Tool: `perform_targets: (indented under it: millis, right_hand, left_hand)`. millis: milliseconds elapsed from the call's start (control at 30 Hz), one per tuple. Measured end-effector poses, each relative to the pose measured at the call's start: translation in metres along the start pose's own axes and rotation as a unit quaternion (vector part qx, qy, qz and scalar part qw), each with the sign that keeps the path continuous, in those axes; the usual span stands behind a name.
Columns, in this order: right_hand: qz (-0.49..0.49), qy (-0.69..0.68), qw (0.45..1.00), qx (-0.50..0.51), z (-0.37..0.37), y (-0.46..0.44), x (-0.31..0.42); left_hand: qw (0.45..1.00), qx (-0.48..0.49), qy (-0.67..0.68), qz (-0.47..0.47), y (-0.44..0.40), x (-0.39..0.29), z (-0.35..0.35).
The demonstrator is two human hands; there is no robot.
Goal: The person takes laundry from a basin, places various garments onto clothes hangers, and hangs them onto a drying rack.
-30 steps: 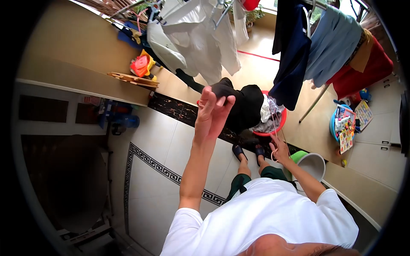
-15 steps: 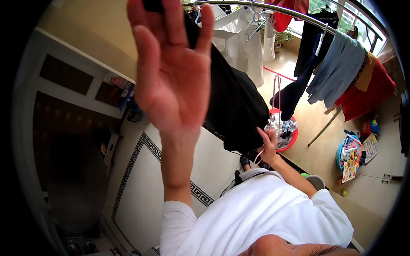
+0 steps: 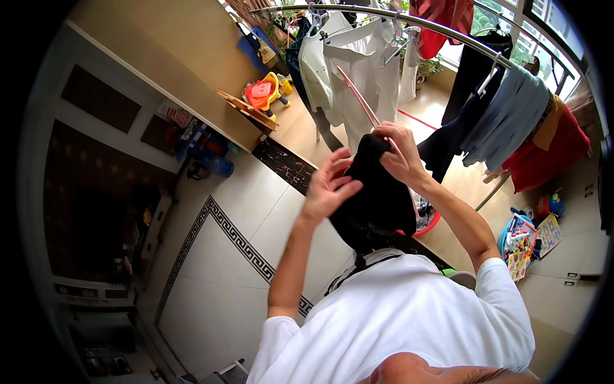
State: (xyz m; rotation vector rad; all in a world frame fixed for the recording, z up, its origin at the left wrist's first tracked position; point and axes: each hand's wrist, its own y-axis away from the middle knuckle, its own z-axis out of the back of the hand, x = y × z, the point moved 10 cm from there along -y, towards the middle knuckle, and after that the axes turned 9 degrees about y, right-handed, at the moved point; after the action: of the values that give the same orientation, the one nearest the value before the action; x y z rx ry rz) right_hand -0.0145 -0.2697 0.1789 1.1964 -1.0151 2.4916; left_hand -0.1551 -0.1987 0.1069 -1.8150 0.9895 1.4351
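Note:
A black garment (image 3: 368, 205) hangs bunched in front of my white shirt, its upper end gathered in my right hand (image 3: 401, 153). That hand is closed on the cloth and also grips a pink wire hanger (image 3: 358, 96), which points up and to the left. My left hand (image 3: 327, 187) is beside the garment's left side with its fingers apart and thumb stretched out. Whether its thumb touches the cloth I cannot tell. Part of the hanger is hidden by my right hand and the garment.
Above runs a curved metal rail (image 3: 441, 27) with white trousers (image 3: 364, 64), a blue-grey cloth (image 3: 508, 105) and a red cloth (image 3: 550, 150). Behind the garment is a red basin (image 3: 430, 225) of laundry. A toy-filled blue tub (image 3: 505, 246) stands right.
My left hand has come down from high up and now has its fingers apart beside the garment. My right hand has risen with the hanger and now grips the garment's bunched top.

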Motion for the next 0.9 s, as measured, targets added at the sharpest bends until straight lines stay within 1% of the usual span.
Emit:
perform_targets:
  millis: [67,133,167,233,267,300,333,367,467,500,533,567,600,633,667,700,733,767,800,833,867,900]
  right_hand:
    - [0.008,-0.027,0.999,0.020,-0.014,-0.005,0.007]
    - [0.015,-0.032,0.999,0.024,-0.026,-0.011,0.012]
    - [0.010,-0.049,0.998,0.024,-0.031,-0.014,0.014]
    - [-0.001,-0.081,0.997,0.019,-0.036,-0.019,0.019]
    - [0.008,-0.086,0.996,0.011,-0.035,-0.023,0.024]
    - [0.017,-0.089,0.996,0.002,-0.034,-0.028,0.029]
    - [0.025,-0.092,0.995,-0.007,-0.031,-0.031,0.035]
    - [0.002,-0.096,0.995,0.002,-0.030,-0.033,0.039]
    - [0.030,-0.097,0.994,-0.027,-0.014,-0.036,0.052]
    - [0.034,-0.132,0.990,-0.020,-0.012,-0.039,0.042]
    - [-0.008,-0.106,0.994,-0.034,-0.005,-0.044,0.026]
    - [0.006,-0.076,0.996,-0.036,0.007,-0.045,0.028]
    - [0.021,-0.045,0.998,-0.039,0.022,-0.047,0.032]
    - [0.034,-0.009,0.999,-0.034,0.032,-0.047,0.029]
    - [0.049,-0.039,0.997,-0.042,0.039,-0.045,0.028]
    - [0.026,0.007,0.999,-0.019,0.041,-0.044,0.015]
    - [0.005,0.052,0.999,0.005,0.042,-0.044,-0.003]
    - [0.004,0.078,0.997,0.018,0.044,-0.045,-0.018]
    - [0.005,0.104,0.994,0.031,0.048,-0.044,-0.030]
    - [0.003,0.133,0.990,0.046,0.053,-0.042,-0.031]
    - [0.043,0.166,0.983,0.066,0.054,-0.040,-0.047]
    - [-0.002,0.168,0.980,0.104,0.052,-0.040,-0.062]
  left_hand:
    - [0.991,-0.062,-0.081,-0.085,0.015,0.005,-0.007]
    - [0.962,-0.167,-0.149,-0.156,0.033,0.013,-0.008]
    - [0.949,-0.197,-0.186,-0.160,0.040,0.015,-0.012]
    - [0.932,-0.240,-0.206,-0.175,0.047,0.030,-0.011]
    - [0.924,-0.259,-0.215,-0.182,0.049,0.039,-0.011]
    - [0.904,-0.281,-0.259,-0.190,0.050,0.041,-0.015]
    - [0.899,-0.293,-0.260,-0.196,0.051,0.043,-0.013]
    - [0.894,-0.304,-0.260,-0.202,0.050,0.044,-0.011]
    - [0.866,-0.328,-0.298,-0.232,0.046,0.056,0.016]
    - [0.854,-0.336,-0.315,-0.243,0.045,0.064,0.031]
    - [0.872,-0.355,-0.234,-0.243,0.047,0.063,0.051]
    - [0.882,-0.379,-0.190,-0.204,0.049,0.066,0.071]
    - [0.894,-0.373,-0.151,-0.197,0.049,0.064,0.090]
    - [0.877,-0.381,-0.213,-0.201,0.051,0.052,0.108]
    - [0.837,-0.371,-0.289,-0.280,0.052,0.027,0.117]
    - [0.838,-0.363,-0.312,-0.262,0.049,0.006,0.128]
    - [0.844,-0.327,-0.325,-0.274,0.044,-0.013,0.138]
    - [0.859,-0.316,-0.322,-0.244,0.037,-0.030,0.146]
    - [0.894,-0.273,-0.285,-0.210,0.026,-0.038,0.154]
    - [0.937,-0.228,-0.217,-0.154,0.017,-0.047,0.160]
    - [0.968,-0.179,-0.147,-0.094,0.010,-0.057,0.157]
    - [0.978,-0.135,-0.149,-0.056,0.004,-0.068,0.148]
